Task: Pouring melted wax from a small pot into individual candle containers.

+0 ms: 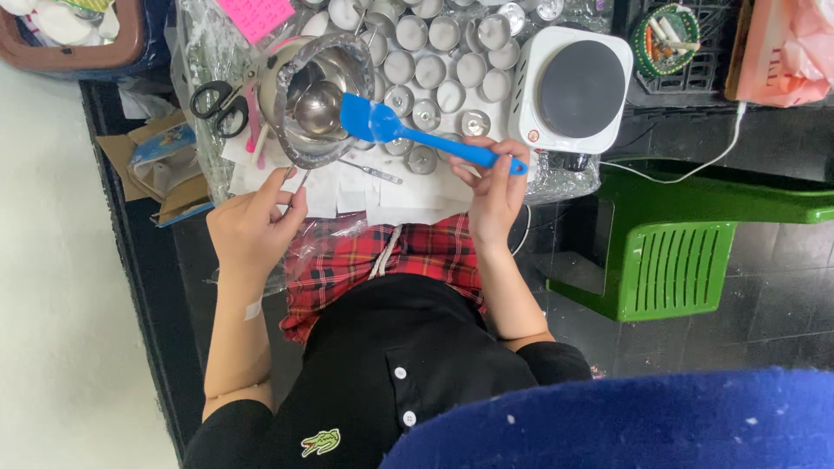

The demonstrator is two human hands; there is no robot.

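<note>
Head view, blue spatula (408, 132), flat blade, r. hand (493, 187)

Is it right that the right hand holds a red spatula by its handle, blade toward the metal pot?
Not quite: the head view shows the spatula is blue, not red. The right hand does hold it by its handle, blade toward the metal pot.

You have one blue spatula (408, 132), one metal pot (320, 95), one pair of black-handled scissors (219, 106), one white hotplate (573, 89) at far right, one green stool (686, 252), and many small round tins (443, 69), too many to count surely.
</note>
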